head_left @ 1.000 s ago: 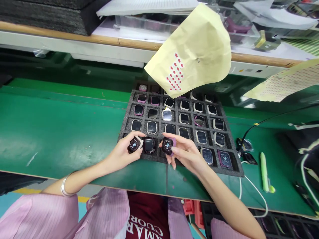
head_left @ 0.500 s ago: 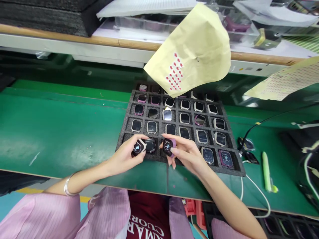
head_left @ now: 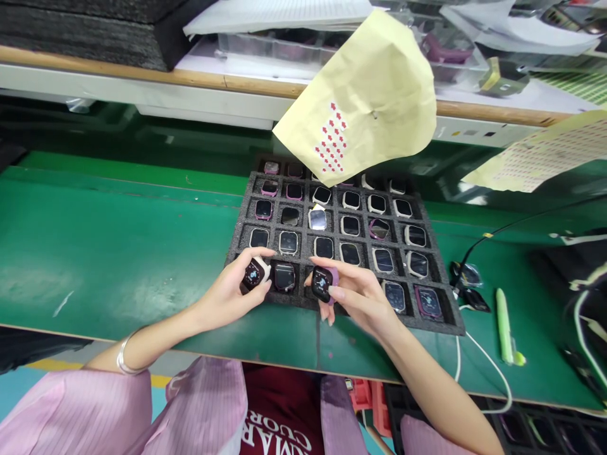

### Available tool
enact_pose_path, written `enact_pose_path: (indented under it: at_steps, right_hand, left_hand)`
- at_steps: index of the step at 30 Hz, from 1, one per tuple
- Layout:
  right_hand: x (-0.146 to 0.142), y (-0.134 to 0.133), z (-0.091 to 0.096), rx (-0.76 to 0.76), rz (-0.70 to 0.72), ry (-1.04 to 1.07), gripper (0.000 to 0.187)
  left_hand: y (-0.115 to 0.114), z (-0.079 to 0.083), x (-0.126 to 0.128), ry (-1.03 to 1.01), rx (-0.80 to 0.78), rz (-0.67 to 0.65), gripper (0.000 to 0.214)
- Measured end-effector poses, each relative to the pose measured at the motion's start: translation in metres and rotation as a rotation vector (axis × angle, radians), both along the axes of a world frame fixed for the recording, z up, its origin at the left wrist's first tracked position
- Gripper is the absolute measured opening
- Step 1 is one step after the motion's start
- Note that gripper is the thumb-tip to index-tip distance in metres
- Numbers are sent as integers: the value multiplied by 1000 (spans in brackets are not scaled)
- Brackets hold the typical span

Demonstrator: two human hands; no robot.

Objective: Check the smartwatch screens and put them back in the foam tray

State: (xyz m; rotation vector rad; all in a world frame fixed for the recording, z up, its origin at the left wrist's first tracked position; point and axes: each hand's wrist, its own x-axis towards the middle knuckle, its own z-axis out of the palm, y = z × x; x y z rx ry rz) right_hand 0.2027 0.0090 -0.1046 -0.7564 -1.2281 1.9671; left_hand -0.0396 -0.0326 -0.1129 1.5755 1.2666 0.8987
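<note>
My left hand (head_left: 232, 291) grips a pale-cased smartwatch (head_left: 254, 273) between thumb and fingers, its lit dial facing up. In my right hand (head_left: 358, 291) is a purple-cased smartwatch (head_left: 322, 282), also with a lit dial. Both are held over the front row of a dark foam tray (head_left: 303, 294), whose compartments hold several watch bodies with dark screens. One watch (head_left: 285, 276) lies in its compartment between my two hands. At the tray's front right corner sits a purple-rimmed watch (head_left: 429, 301).
A yellow sticker sheet (head_left: 374, 95) with red arrows hangs from the shelf edge over the tray's back. Right of the tray lie a green pen-like tool (head_left: 504, 322), a white cable (head_left: 493, 373) and small dark items (head_left: 475, 299). A black foam block (head_left: 85, 31) stands on the shelf.
My left hand has shifted slightly left with the pale watch, uncovering more of the watch in the tray. The purple watch has turned slightly and moved a little right.
</note>
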Motion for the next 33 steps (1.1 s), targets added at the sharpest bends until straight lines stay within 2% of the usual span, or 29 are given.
enact_pose_path:
  at_steps: [5, 10, 16, 20, 33]
  right_hand:
    - [-1, 0, -1, -7, 54, 1, 44]
    - [-4, 3, -6, -85, 106, 2, 48]
    - [-5, 5, -16, -27, 74, -39, 49]
    - [-5, 5, -22, 30, 60, -22, 56]
    - [-7, -3, -16, 62, -5, -56, 48]
  left_hand:
    - [-1, -1, 2, -29, -43, 9, 38]
    - [5, -3, 6, -373, -324, -62, 57]
    - [10, -6, 10, -660, -472, -22, 54]
    - [10, -6, 10, -686, -494, -22, 53]
    - [8, -9, 11, -600, -440, -62, 47]
